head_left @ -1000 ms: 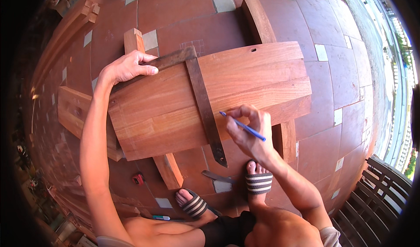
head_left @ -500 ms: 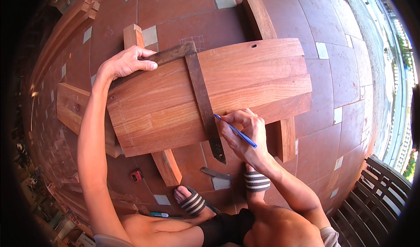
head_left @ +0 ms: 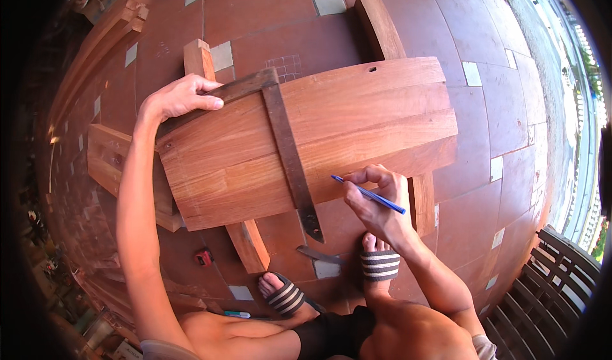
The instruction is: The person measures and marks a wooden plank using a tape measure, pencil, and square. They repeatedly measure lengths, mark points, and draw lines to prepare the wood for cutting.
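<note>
A wide wooden panel (head_left: 363, 121) of joined planks lies across wooden beams in front of me. Over it rests a large dark square (head_left: 288, 150), its blade crossing the panel and its pointed end jutting past the near edge. My left hand (head_left: 180, 99) grips the square's thick arm along the far edge, thumb on top. To the right of the blade, my right hand (head_left: 381, 197) holds a blue pen (head_left: 386, 202) in a writing grip. The pen's tip is just above or on the panel, apart from the blade; which, I cannot tell.
Supporting beams (head_left: 248, 246) stick out beneath the panel. On the tiled floor lie a red tape measure (head_left: 203, 257), a dark curved blade-like piece (head_left: 319, 254) and a green-and-white object (head_left: 236, 313). My sandalled feet are close to the panel. A dark slatted rack (head_left: 542, 290) stands at right.
The pen and my right hand have moved right, away from the blade. The square has shifted slightly left along the panel with my left hand still on it.
</note>
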Available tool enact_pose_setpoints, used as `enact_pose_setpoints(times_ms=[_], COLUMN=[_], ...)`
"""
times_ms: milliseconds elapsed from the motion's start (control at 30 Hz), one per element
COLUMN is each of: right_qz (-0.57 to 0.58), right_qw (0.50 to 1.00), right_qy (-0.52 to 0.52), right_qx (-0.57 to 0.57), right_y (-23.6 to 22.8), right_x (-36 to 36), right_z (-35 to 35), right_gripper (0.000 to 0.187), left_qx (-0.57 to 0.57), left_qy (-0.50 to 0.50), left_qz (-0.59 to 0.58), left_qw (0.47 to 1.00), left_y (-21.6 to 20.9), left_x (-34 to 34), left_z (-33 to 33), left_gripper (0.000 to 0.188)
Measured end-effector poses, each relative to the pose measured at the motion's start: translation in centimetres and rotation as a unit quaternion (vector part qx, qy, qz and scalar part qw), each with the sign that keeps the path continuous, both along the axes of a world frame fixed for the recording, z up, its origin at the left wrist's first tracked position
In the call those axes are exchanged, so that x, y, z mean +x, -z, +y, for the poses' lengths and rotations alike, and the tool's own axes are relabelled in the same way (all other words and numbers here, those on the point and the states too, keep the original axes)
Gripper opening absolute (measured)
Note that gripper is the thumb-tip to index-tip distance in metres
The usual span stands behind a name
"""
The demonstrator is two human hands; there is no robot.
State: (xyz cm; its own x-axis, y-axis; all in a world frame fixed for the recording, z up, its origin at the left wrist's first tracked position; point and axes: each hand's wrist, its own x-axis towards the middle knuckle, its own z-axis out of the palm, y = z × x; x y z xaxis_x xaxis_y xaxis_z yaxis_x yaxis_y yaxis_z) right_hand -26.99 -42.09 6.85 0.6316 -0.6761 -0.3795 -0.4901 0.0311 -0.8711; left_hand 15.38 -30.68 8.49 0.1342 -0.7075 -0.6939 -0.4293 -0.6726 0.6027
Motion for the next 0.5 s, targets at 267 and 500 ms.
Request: enact_pose_setpoints(times_ms=[267, 500], right_qz=[0.018, 0.003], right_qw=[1.0, 1.0], right_qy=[-0.007, -0.002], right_qx=[-0.004, 0.02], right_y=[-0.9, -0.9], right_x=[-0.2, 0.3], right_z=[-0.5, -0.2], right_gripper=[0.019, 0.017], left_qx=[0.014, -0.03], left_qy=[-0.026, -0.029], left_qz=[0.023, 0.017], left_qw=[0.999, 0.999], left_y=[0.3, 0.8], left_x=[1.2, 0.6], left_z=[1.6, 1.5], left_gripper=[0.047, 0.037])
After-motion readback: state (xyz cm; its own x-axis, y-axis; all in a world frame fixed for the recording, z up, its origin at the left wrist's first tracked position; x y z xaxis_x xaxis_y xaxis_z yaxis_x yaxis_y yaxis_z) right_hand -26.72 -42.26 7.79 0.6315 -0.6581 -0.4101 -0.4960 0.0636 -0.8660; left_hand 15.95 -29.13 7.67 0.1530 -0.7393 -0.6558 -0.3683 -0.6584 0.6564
